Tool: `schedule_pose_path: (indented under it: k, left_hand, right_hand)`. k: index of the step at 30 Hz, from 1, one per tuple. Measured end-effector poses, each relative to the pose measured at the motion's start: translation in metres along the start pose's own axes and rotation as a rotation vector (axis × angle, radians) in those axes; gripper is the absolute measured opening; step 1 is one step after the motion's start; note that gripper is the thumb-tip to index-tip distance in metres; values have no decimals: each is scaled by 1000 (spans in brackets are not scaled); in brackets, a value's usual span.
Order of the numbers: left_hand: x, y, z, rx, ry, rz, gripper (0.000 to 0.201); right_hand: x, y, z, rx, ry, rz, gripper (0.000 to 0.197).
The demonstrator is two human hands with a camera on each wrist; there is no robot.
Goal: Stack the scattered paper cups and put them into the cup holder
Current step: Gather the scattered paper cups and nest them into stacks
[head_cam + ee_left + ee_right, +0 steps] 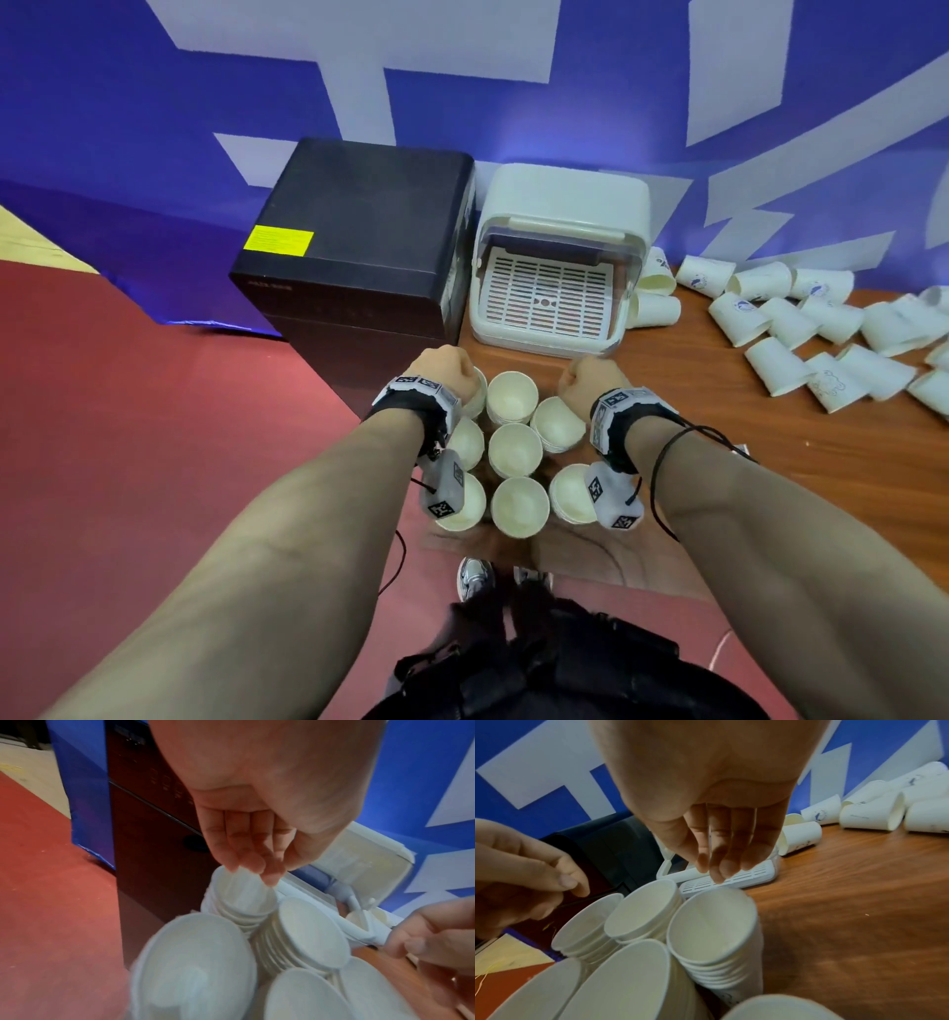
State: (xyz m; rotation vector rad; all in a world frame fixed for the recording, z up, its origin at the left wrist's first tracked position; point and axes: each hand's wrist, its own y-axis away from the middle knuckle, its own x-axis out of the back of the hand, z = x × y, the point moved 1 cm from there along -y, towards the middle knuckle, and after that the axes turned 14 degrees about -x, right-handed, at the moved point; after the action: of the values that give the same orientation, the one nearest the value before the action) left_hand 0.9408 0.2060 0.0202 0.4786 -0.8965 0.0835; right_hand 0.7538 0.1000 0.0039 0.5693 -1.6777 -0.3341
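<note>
1. Left hand (pixel 257 787): fingers (pixel 246 850) hang straight together, tips brushing a cup stack's rim (pixel 244 894), gripping nothing
2. Right hand (pixel 706 780): fingers (pixel 731 850) straight, loose, empty, just above the stacked cups (pixel 513 447) on the worktop (pixel 770 488)
3. Cup holder (pixel 554 288) stands open behind the stacks

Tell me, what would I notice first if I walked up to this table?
Probably the cluster of stacked paper cups standing upright at the near edge of the wooden table, with the left hand and right hand hovering over its far side. Just behind sits the white cup holder with its lid up, beside a big black box. To the right, loose cups lie tipped over.
</note>
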Motion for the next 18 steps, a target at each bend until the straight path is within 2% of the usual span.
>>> schedule_pose_path:
  k: [9,14,18]
  left_hand:
    - [-47,-12,107,-250,-161,-77,20]
    - [-94,-16,200,-345,-262,-62,20]
    - [-152,-16,280,-381,-305,-100,15]
  right_hand:
    - [36,12,106,-95,-81,78,23]
    - [69,12,208,-148,-118,142,23]
    - [87,17,311,-201,-119,217,28]
